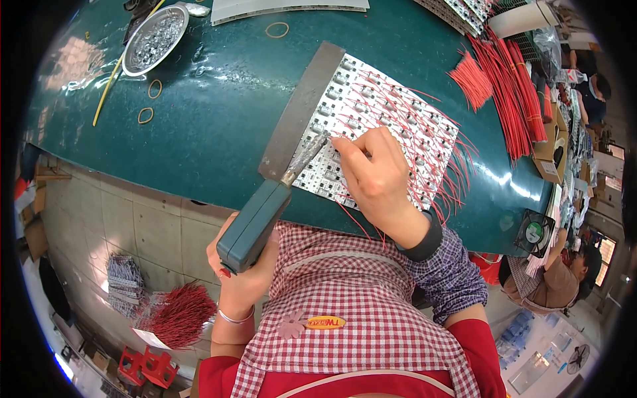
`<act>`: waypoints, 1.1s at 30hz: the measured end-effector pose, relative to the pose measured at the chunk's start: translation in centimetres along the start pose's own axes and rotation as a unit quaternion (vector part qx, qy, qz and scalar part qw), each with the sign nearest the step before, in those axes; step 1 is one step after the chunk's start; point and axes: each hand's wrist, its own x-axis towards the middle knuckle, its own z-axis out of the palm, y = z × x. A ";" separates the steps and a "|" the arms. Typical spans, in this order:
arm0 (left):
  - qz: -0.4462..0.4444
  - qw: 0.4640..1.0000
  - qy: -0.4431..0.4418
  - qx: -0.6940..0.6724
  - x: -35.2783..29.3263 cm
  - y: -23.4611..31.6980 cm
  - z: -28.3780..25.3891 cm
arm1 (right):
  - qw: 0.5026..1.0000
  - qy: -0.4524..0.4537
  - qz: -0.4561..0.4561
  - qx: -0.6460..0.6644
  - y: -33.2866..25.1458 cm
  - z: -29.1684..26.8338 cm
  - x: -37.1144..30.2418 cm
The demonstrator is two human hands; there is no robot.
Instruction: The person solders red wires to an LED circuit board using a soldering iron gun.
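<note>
My left hand (pixel 242 275) grips the teal handle of a soldering iron (pixel 255 222); its metal tip (pixel 312 149) reaches onto a silver circuit panel (pixel 371 106) lying on the green table (pixel 212 113). Many thin red wires (pixel 438 159) stick out of the panel toward the right. My right hand (pixel 375 176) rests on the panel next to the iron's tip, fingers pinched on a red wire. A grey metal bar (pixel 298 113) lies along the panel's left edge.
A metal dish (pixel 154 40) of small silver bits sits at the back left, with rubber bands (pixel 147 99) near it. Bundles of red wires (pixel 511 86) lie at the right. A small fan (pixel 534 232) and another person (pixel 557 278) are at the right; red wires (pixel 176 315) lie on the floor.
</note>
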 end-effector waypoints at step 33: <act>0.013 0.998 0.054 -0.013 -1.1 -0.3 0.0 | 0.999 0.030 -0.014 0.036 -0.4 -0.3 -0.3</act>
